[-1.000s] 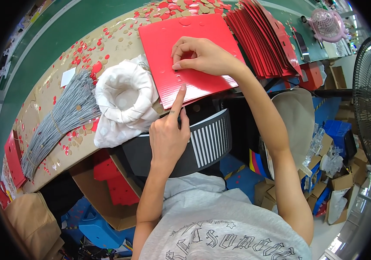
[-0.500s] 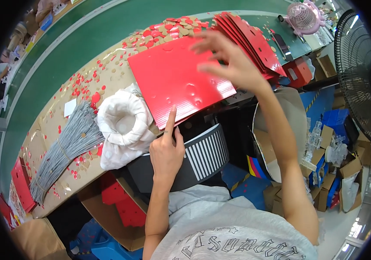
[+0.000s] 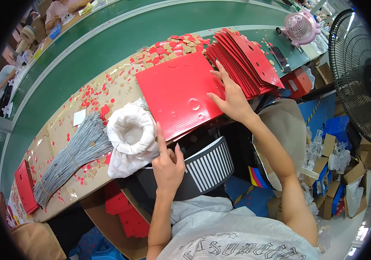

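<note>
red sheet [image 3: 177,91] flat on the bench [image 3: 129,93], left of my right fingers [image 3: 223,73], which spread open at its right edge. left fingers [image 3: 161,141] open too, index at its near-left edge. both hands close; nearly square, long axis unclear.

Glossy, smooth red sheet [image 3: 179,93]

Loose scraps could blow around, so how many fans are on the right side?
2: the pink fan at upper right, past the red stack, and the black fan at the right edge. Others may be hidden.
</note>
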The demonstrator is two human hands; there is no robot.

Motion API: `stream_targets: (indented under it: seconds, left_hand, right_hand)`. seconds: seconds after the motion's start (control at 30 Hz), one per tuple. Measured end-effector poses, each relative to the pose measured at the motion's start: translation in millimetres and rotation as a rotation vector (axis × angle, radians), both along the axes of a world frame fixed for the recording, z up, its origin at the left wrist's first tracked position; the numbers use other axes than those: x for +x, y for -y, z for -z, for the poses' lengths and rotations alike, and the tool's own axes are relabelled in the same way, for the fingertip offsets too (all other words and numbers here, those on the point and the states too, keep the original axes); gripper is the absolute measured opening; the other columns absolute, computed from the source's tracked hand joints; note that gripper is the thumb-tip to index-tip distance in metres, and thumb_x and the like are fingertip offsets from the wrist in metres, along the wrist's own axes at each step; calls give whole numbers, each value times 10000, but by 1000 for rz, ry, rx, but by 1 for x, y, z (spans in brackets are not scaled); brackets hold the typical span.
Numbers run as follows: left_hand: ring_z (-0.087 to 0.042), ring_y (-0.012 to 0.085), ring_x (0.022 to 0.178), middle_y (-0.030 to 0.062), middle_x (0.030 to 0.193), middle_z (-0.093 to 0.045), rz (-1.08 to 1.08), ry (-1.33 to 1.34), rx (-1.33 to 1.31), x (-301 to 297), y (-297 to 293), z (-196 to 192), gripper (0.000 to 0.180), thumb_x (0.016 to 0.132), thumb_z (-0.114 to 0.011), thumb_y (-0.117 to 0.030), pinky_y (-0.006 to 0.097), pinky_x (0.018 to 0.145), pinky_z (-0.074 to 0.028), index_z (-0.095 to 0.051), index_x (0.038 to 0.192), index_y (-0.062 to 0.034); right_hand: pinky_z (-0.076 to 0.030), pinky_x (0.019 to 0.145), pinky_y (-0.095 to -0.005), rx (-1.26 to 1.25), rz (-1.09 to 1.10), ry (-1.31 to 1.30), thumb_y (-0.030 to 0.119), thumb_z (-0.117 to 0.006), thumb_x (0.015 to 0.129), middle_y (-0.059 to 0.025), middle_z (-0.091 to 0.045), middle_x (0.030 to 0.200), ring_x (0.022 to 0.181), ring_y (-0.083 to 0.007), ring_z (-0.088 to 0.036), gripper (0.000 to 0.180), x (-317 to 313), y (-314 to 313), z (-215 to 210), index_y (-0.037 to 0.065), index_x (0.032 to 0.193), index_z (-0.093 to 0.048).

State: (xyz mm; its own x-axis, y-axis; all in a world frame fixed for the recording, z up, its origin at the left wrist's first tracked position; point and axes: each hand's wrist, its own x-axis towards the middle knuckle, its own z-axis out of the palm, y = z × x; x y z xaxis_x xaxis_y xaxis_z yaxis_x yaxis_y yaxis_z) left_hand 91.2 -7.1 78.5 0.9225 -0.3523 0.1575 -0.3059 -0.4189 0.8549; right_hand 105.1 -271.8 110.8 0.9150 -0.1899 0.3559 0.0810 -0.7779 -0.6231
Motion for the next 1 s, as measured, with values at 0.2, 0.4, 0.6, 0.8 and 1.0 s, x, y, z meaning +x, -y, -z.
stream_targets:
  seconds: [0.2,0.4,0.6,0.8,1.0]
  left_hand:
    - [-460,153,392,70,479,-484,-28,-88,-22,-10,-5,-1,796,890,-604,10,281,479,-429,-208,1578,-39]
    - [-440,94,420,76,506,-539,-9,-214,-100,-15,0,-2,785,916,-585,-11,247,481,-405,-169,1582,-31]
    - [-490,90,441,83,527,-580,-7,-265,-157,-15,3,-6,767,932,-587,-48,258,486,-420,-169,1573,-6]
    - [-506,103,440,88,529,-587,-14,-260,-128,-19,5,-6,770,931,-592,-56,270,492,-434,-165,1569,5]
    - [-488,77,449,78,534,-584,-12,-221,-143,-20,7,-16,781,923,-588,-23,245,484,-423,-145,1563,33]
  right_hand:
    - [-416,1077,-461,-146,81,43,119,-714,857,-285,-498,1393,1280,-432,-506,894,4,-5,-1,9,1560,-172]
    - [-466,1001,-495,-33,135,-87,148,-719,861,-354,-542,1285,1179,-468,-571,939,7,-7,6,-12,1558,-111]
    - [-497,960,-489,44,237,-142,197,-726,863,-364,-575,1238,1058,-499,-631,967,14,-8,-3,-10,1560,-88]
    - [-449,1041,-471,81,232,-75,192,-727,863,-365,-521,1330,1205,-467,-572,942,15,-8,8,-23,1553,-123]
    - [-436,1063,-427,148,243,118,173,-735,852,-311,-534,1359,1252,-415,-562,861,15,-14,-5,-34,1526,-241]
